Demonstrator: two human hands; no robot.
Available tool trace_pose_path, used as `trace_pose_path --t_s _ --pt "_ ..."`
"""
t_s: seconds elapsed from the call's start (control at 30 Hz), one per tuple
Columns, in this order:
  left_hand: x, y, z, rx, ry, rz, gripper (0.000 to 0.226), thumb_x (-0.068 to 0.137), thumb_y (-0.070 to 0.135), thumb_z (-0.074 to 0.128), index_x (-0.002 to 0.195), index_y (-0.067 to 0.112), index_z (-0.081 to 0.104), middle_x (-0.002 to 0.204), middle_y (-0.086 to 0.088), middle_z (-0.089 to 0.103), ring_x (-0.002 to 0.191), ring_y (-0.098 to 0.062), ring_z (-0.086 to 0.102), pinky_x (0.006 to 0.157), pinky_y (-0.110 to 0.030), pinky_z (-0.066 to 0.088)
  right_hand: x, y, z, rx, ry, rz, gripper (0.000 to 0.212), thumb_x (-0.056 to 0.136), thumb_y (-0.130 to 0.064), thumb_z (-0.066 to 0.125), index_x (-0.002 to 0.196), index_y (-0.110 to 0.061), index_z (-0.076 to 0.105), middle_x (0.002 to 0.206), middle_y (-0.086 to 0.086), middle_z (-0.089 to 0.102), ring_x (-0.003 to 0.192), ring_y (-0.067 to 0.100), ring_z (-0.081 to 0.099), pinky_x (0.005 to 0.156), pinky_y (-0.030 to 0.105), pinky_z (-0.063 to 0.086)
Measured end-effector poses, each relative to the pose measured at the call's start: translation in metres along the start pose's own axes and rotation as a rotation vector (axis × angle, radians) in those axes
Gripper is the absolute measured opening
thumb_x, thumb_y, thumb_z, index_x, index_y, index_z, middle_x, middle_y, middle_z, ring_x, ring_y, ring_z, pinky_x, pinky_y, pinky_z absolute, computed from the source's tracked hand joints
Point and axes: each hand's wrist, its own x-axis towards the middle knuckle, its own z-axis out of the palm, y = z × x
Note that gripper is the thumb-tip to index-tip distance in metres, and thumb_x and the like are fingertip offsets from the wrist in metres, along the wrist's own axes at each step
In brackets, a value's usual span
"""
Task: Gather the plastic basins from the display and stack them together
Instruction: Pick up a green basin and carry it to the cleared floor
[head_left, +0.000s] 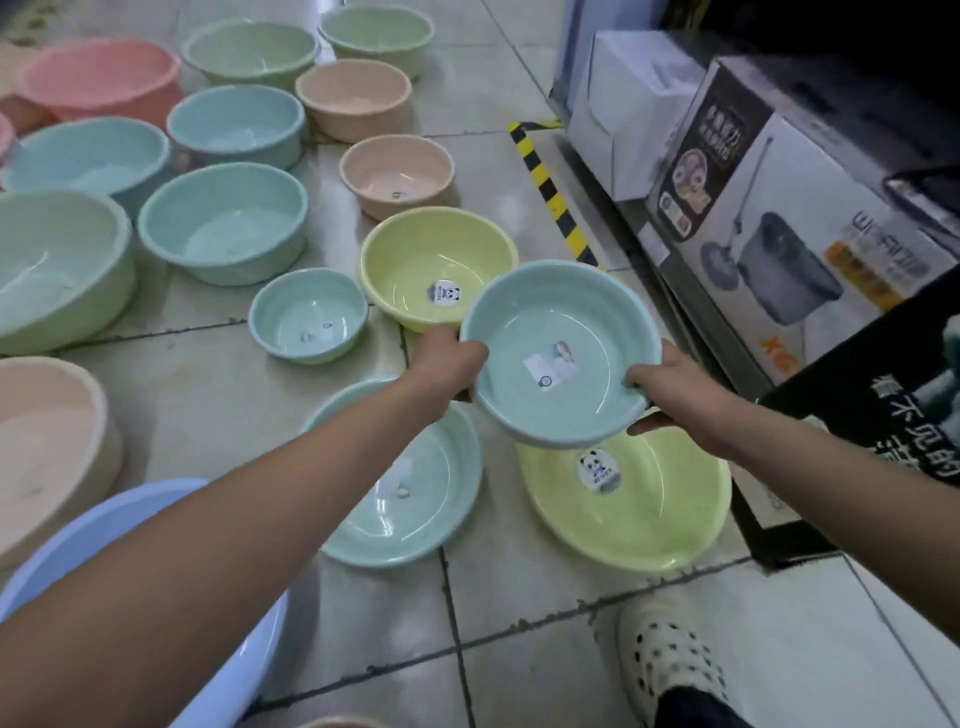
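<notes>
I hold a teal basin (558, 332) in the air, tilted toward me, with a white label inside. My left hand (447, 364) grips its left rim and my right hand (675, 389) grips its right rim. Directly below it on the tiled floor lie a yellow basin (639, 509) with a panda sticker and a shallow teal basin (415, 483). Just beyond stand another yellow basin (415, 249) and a small teal basin (309, 314).
Several more basins in pink, peach, green and blue cover the floor to the left and far side. A pale blue basin (93, 530) sits under my left forearm. Boxed mop sets (789, 234) fill a shelf on the right. My white shoe (670, 654) is bottom right.
</notes>
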Motion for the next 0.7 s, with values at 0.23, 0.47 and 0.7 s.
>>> trace_pose_path --t_s 0.23,0.47,0.7 --pt "0.119 0.02 0.072 -0.07 0.096 -0.066 0.005 0.083 0.006 0.058 0.078 0.006 0.057 0.094 -0.02 0.065 0.081 -0.036 0.067 0.072 -0.049 0.062 0.143 0.012 -0.031 0.179 0.16 0.066 0.02 0.092 -0.011 0.05 0.11 -0.011 0.057 0.085 0.01 0.063 0.065 0.025 0.062 0.063 0.037 0.055" --pt "0.187 0.006 0.122 0.01 0.163 -0.078 0.014 0.067 0.021 0.054 0.071 0.01 0.063 0.076 -0.012 0.064 0.071 -0.032 0.064 0.07 -0.041 0.059 0.233 0.036 -0.042 0.159 0.162 0.105 0.021 0.093 -0.008 0.046 0.111 -0.01 0.056 0.081 0.01 0.061 0.067 0.025 0.061 0.051 0.03 0.051" --pt "0.231 -0.024 0.158 0.033 0.219 -0.133 0.017 0.075 0.022 0.053 0.077 0.011 0.065 0.077 -0.01 0.066 0.08 -0.033 0.066 0.078 -0.04 0.057 0.293 0.066 -0.047 0.039 0.185 0.188 0.023 0.086 -0.017 0.053 0.107 -0.013 0.063 0.082 0.005 0.063 0.078 0.029 0.062 0.065 0.033 0.049"
